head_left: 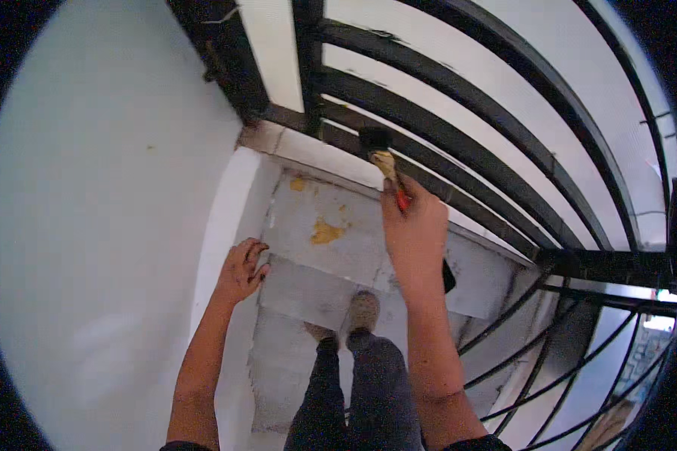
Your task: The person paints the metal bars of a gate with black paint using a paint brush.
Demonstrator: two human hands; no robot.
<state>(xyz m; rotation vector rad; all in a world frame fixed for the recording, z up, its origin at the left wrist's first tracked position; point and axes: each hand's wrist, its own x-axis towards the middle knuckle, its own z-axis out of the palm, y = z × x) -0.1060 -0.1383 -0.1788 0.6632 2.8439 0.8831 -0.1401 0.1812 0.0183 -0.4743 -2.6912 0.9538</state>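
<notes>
My right hand [420, 231] is closed around the red handle of a paintbrush [384, 164]. Its metal band is stained yellowish, and the dark bristles point away from me. In the picture the bristles overlap a lower dark bar of the railing [429, 113]; I cannot tell whether they touch it. Empty, with fingers apart and slightly bent, my left hand [242, 270] is beside the low white wall edge [237, 188] at the left. Dark smudges show on its fingertips.
My feet stand on grey steps [293, 331]. Yellow-brown stains [326, 231] mark the landing ahead. A black object [449, 276] is partly hidden behind my right forearm. Thin dark curved bars [549, 361] run along the lower right, and a pale wall [105, 225] fills the left.
</notes>
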